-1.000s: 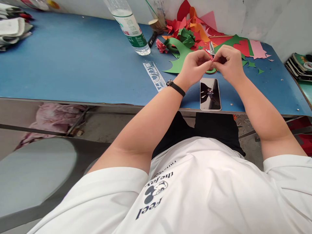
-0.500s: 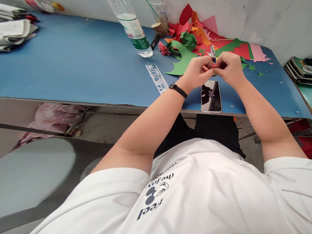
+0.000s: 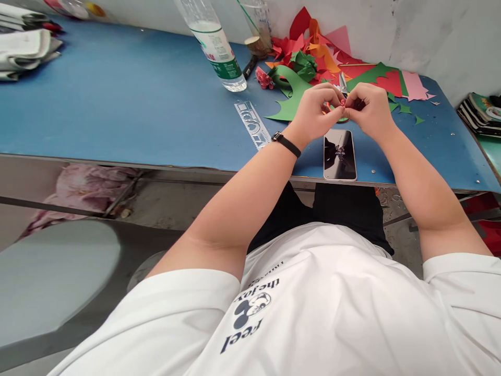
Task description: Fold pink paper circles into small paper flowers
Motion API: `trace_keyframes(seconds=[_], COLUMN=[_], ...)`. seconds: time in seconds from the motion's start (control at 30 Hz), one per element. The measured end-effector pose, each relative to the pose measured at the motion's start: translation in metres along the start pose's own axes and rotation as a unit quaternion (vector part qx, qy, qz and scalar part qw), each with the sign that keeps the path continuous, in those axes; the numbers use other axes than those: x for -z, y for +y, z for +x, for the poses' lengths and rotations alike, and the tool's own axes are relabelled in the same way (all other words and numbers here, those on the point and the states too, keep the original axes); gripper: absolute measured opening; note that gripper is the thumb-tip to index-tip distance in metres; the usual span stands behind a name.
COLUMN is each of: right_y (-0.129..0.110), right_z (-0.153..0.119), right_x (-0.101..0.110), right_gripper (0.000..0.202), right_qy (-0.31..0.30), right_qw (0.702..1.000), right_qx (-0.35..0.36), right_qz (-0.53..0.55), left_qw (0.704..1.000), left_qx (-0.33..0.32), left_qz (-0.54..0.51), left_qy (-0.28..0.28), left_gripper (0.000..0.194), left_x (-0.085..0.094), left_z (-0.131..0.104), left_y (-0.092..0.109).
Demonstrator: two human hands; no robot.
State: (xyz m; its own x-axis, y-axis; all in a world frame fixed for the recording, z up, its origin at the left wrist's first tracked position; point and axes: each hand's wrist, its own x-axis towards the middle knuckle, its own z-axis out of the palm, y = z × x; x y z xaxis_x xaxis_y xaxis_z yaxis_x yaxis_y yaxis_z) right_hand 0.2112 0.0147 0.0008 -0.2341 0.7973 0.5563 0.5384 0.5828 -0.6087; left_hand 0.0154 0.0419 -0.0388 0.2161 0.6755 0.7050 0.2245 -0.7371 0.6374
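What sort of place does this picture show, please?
Probably an informal paper-craft workspace: a long blue tabletop, a pile of red, green and orange cut paper, and a clear plastic stencil ruler.

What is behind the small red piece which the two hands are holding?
Behind the small red piece, the scissors show their blades, with coloured paper scraps farther back. The left hand and right hand cover much of the rest; what lies under the hands is hidden.

Both arms (image 3: pixel 238 203) kinda angle in over the tabletop's near edge (image 3: pixel 156 163), elbows (image 3: pixel 219 241) a bit bent, left grip (image 3: pixel 319 110) and right grip (image 3: pixel 370 107) basically tip to tip, thumbs (image 3: pixel 332 117) pinched against curled fingers (image 3: pixel 329 90).
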Motion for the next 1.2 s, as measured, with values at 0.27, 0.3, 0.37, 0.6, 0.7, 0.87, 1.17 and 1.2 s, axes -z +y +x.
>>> trace_keyframes(seconds=[0.27,0.3,0.37,0.6,0.7,0.87,1.17,1.2], right_y=[0.032,0.033,0.033,0.023,0.013,0.005,0.019,0.018], right_z=[0.014,0.015,0.015,0.011,0.007,0.002,0.008,0.008], right_x=[-0.006,-0.006,-0.005,0.001,0.002,0.0,0.001,0.001], right_gripper=[0.065,0.064,0.063,0.062,0.06,0.057,0.055,0.057], right_qy=[0.006,0.006,0.009,0.014,0.025,0.069,0.061,0.059], right_qw=[0.999,0.999,1.0,0.999,0.998,0.994,0.995,0.994], right_qx=[-0.009,-0.009,-0.003,0.01,0.03,0.078,0.059,0.056], right_qz=[-0.042,-0.04,-0.026,-0.027,-0.042,-0.044,0.043,0.07], left_qw=[0.999,0.999,0.998,0.993,0.991,0.984,0.969,0.962], left_qx=[-0.024,-0.024,-0.016,0.058,0.066,0.059,0.085,0.094], left_qz=[-0.022,-0.03,-0.055,-0.1,-0.119,-0.167,-0.227,-0.252], left_qy=[-0.005,-0.001,0.015,0.022,0.017,-0.01,-0.039,-0.051], left_gripper=[0.036,0.035,0.036,0.046,0.045,0.04,0.024,0.02], left_x=[0.001,0.0,-0.002,-0.001,0.001,0.009,0.015,0.015], left_z=[0.003,0.003,0.004,0.005,0.005,0.005,0.007,0.007], left_y=[-0.01,-0.01,-0.01,-0.005,-0.002,0.015,0.016,0.013])
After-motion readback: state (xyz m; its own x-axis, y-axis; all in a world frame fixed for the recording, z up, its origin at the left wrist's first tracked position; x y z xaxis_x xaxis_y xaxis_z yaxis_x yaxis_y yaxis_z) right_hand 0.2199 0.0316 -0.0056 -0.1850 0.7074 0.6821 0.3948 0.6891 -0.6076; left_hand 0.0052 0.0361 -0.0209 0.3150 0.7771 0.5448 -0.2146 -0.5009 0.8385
